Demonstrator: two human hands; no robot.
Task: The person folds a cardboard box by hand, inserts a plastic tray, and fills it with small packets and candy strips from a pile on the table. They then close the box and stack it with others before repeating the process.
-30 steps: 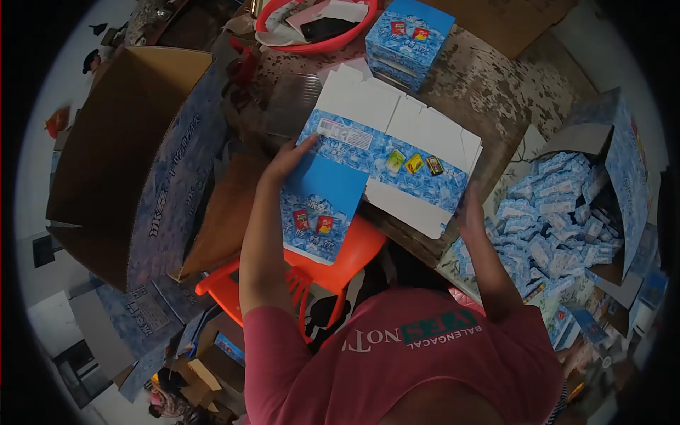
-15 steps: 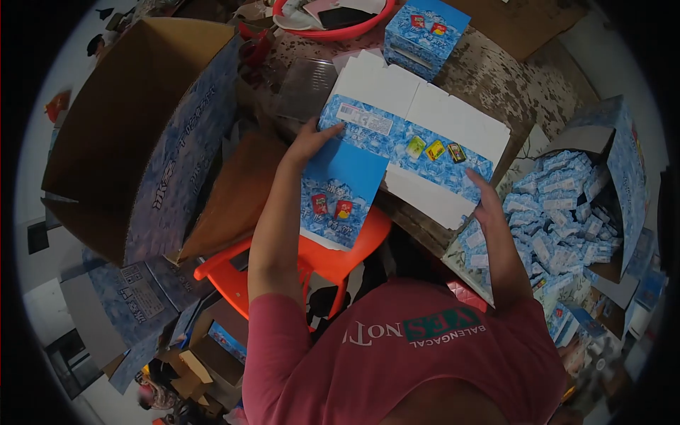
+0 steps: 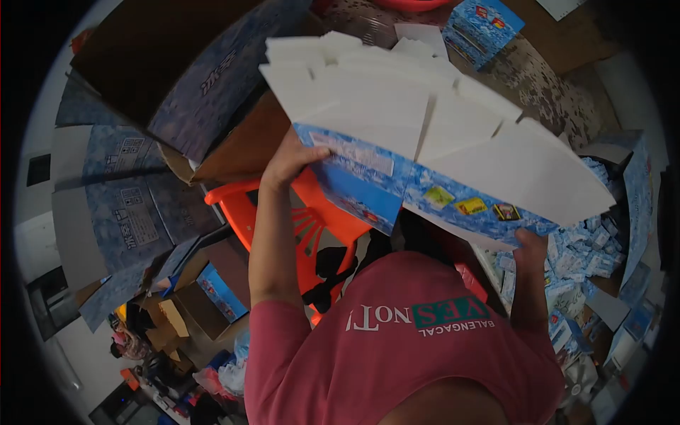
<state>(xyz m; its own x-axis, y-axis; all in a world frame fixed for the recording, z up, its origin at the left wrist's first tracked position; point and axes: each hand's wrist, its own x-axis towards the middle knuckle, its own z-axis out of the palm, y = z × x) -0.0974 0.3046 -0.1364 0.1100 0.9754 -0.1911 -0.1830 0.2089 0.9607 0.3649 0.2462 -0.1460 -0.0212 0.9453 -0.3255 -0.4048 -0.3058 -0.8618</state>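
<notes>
A stack of flat cardboard box blanks (image 3: pixel 368 99), white inside with a blue ice-patterned printed band, is held up in front of my body. My left hand (image 3: pixel 289 159) grips its left end, the thumb over the printed band. At the lower right corner my right hand (image 3: pixel 530 248) is closed on the same stack, thumb on the printed edge. A blue flap with red pictures hangs below the band beside my left hand. The fingers beneath the stack are hidden.
A large open carton (image 3: pixel 205 85) stands at upper left, above an orange chair (image 3: pixel 308 212). On the right, a carton (image 3: pixel 637 205) lies by a heap of small blue packets (image 3: pixel 591 248). A small blue box (image 3: pixel 482 32) sits on the worn table (image 3: pixel 535 81).
The stack has been lifted off the table toward me and fanned apart, its white sheets now spread. Both hands moved with it, and the view has shifted.
</notes>
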